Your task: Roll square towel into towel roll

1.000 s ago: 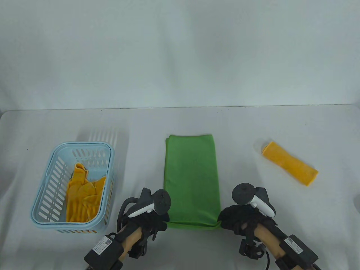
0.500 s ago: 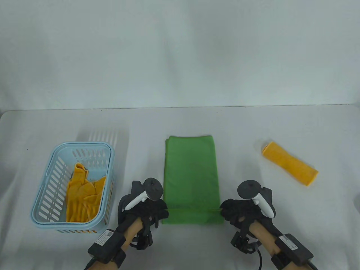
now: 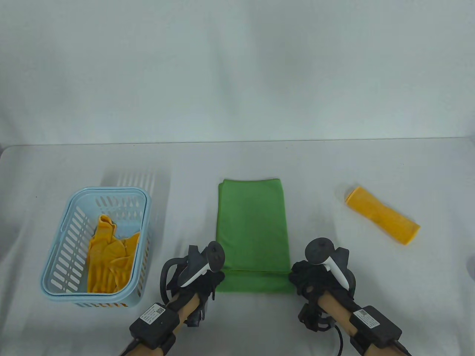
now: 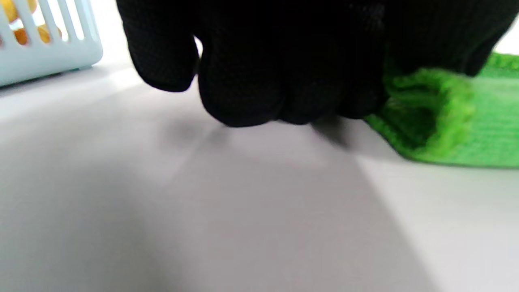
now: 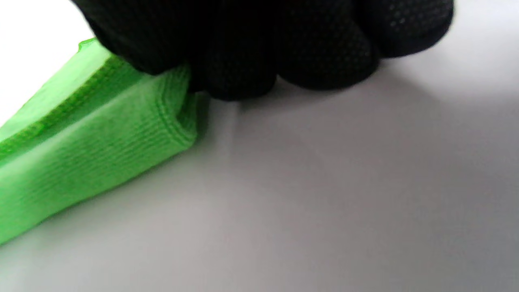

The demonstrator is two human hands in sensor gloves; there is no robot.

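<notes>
Small white labels sit on the black boxes strapped to both forearms, but their print is too small to read, and no other writing shows. Taking the green towel (image 3: 253, 230) as the landmark, a pale blue basket (image 3: 55, 259) stands well to its left on the white table (image 3: 371, 167), with crumpled yellow cloth (image 3: 107, 256) lying inside it. The left hand (image 3: 203, 280) comes in from below and meets the towel's near left corner; in the left wrist view its gloved fingers (image 4: 259, 81) are curled down close to the table, bunched over the turned-up end of the cloth (image 4: 438, 117), which they grip. The towel itself lies folded into a long strip in the middle of the table, its long axis running away from the person toward the far wall; its near end is turned over into a short flap whose crease runs crosswise between the two hands. The right hand (image 3: 311, 279) mirrors the other at the near right corner, forearm angled in from the lower right, and in the right wrist view its fingers (image 5: 259, 52) are curled tightly over the stitched end of the fold (image 5: 121, 138), holding it. Well to the right of the towel lies a yellow towel roll (image 3: 382, 215), set diagonally and apart from everything else.
</notes>
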